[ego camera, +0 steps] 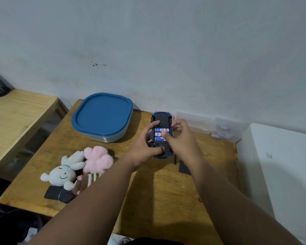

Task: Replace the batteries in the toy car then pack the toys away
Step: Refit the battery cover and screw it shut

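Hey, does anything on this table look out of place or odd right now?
Only the toy car: left hand and right hand hold it belly-up, battery bay open, batteries showing. A flat black piece, probably its cover, lies loose on the table beside the right forearm. Nothing looks spilled or broken.

Upturned toy car gripped between my left hand and right hand on the table, batteries in its bay, lidded container behind-left (by the wall), plush toys front-left, two storage boxes behind-right, loose cover under my right forearm.
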